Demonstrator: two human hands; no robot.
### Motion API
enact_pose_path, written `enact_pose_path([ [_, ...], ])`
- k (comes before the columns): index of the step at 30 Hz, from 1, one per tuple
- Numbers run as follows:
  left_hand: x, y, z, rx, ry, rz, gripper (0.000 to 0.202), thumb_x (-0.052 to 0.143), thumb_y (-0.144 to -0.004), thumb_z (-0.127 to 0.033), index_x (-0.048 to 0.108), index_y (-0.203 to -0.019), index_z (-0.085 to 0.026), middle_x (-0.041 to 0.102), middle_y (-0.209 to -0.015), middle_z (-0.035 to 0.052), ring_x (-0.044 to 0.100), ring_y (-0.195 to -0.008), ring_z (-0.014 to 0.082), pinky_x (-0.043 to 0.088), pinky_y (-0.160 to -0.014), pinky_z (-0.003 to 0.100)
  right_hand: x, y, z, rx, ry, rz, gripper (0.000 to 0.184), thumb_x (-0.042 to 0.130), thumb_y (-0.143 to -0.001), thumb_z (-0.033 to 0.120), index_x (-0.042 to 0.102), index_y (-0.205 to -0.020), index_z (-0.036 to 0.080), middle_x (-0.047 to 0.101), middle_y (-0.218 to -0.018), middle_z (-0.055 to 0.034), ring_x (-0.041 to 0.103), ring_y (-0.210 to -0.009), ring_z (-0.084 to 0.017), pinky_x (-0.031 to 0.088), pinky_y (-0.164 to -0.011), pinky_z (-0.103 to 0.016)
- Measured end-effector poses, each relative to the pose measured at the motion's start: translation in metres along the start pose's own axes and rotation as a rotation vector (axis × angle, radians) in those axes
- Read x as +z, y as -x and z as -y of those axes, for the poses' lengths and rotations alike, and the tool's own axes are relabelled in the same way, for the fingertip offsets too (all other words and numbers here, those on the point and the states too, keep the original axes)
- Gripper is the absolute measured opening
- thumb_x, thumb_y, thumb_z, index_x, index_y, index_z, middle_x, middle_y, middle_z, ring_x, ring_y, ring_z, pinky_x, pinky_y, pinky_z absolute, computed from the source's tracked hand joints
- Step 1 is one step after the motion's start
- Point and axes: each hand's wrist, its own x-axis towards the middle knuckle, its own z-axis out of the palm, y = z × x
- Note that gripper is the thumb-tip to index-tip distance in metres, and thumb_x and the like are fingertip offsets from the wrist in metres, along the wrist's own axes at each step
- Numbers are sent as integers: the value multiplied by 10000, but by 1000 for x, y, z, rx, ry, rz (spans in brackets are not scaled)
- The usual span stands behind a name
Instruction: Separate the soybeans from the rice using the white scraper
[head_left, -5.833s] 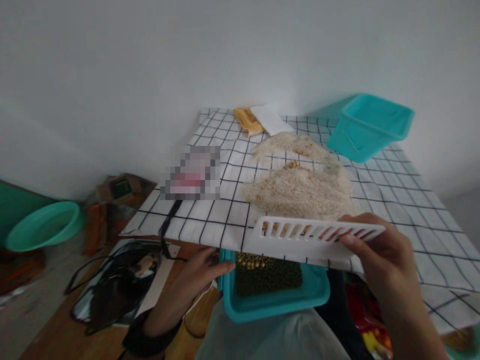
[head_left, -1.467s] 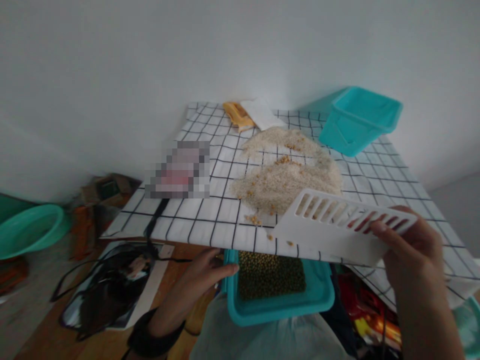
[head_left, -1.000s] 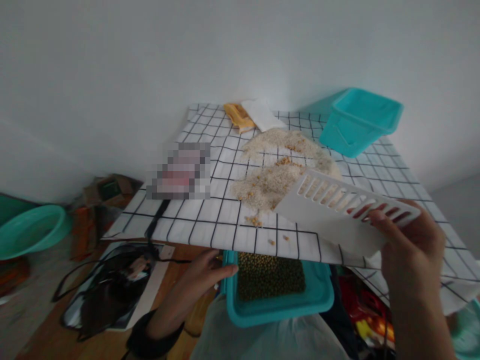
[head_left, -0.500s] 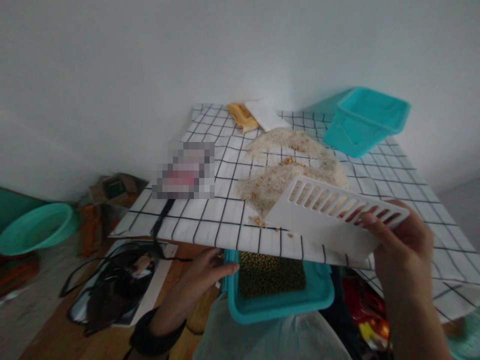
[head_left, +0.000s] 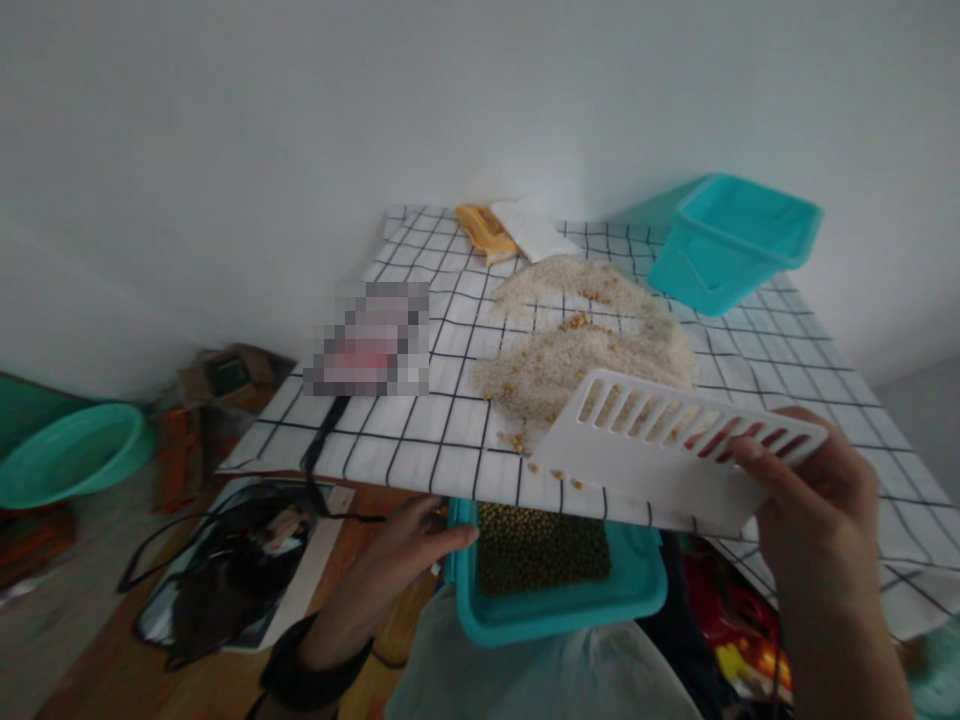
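My right hand is closed around the right end of a white slotted plastic plate, thumb in front. The plate leans over the table's front edge, its lower side near the cloth. Just left of it lie a few yellow kernels. Behind it spreads a pile of pale grain with yellow kernels mixed in. Below the table edge, my left hand grips the left rim of a teal plastic bin, its fingers partly hidden. Small green and yellowish beans lie in the bin.
A checked cloth covers the table. On it are an empty teal bin, a yellow packet, a white packet and a blurred-out flat object. A green basin and black bag stand lower left.
My right hand has moved the slotted plate slightly toward me and to the right. Some yellow kernels sit nearer the table edge. My left hand and the bin have stayed in place.
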Motion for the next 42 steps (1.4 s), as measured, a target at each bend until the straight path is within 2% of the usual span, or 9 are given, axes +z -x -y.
enact_pose_path([
  [5,3,1,-1,10,20,3,201,754,-664,-345,739,-834,-239,792,-809,30,729,-998,294,561,-784,328,1,-4,-8,2,10,16,210,833,-734,331,661,-809,237,664,-698,20,578,-558,-137,370,-469,-257],
  [11,3,-2,0,-5,3,6,220,748,-654,-342,741,-848,-239,801,-862,34,716,-993,293,552,-804,340,4,-9,-11,-56,-14,9,189,825,-738,332,671,-789,236,686,-710,14,619,-599,-155,443,-530,-272],
  [14,2,-1,-2,2,1,4,210,744,-657,-357,741,-834,-243,801,-862,35,716,-1003,296,555,-814,340,0,-9,-6,-31,-25,25,173,820,-745,319,674,-786,235,677,-706,15,609,-598,-153,421,-525,-275],
  [18,2,2,-4,-5,-20,-8,200,748,-664,-372,735,-819,-247,764,-736,22,729,-986,306,572,-803,349,-7,-7,-2,-3,-25,11,171,829,-736,312,681,-768,231,660,-691,18,580,-579,-138,372,-493,-266],
  [24,4,3,-4,-6,9,4,174,754,-680,-347,731,-815,-241,761,-726,18,733,-981,302,575,-822,353,1,-7,-8,-9,-14,77,172,826,-747,320,679,-770,234,641,-664,28,555,-541,-130,360,-473,-261],
  [30,5,1,-3,-6,9,-6,202,749,-660,-348,730,-825,-233,775,-788,28,722,-994,301,567,-805,345,7,-9,-11,-42,-51,23,168,831,-750,320,692,-790,236,691,-734,19,642,-653,-157,448,-579,-277],
  [36,4,-2,3,-27,2,9,207,737,-655,-366,714,-816,-237,771,-805,27,712,-1009,303,553,-814,353,6,-8,-13,-4,-81,32,180,846,-733,302,692,-796,232,699,-740,22,645,-638,-149,453,-572,-267],
  [42,1,-4,3,-30,45,30,276,733,-667,-347,716,-910,-218,774,-908,46,694,-989,292,534,-817,357,5,-8,-13,-48,-47,-36,179,840,-742,323,703,-816,235,695,-730,21,634,-651,-155,456,-596,-282],
])
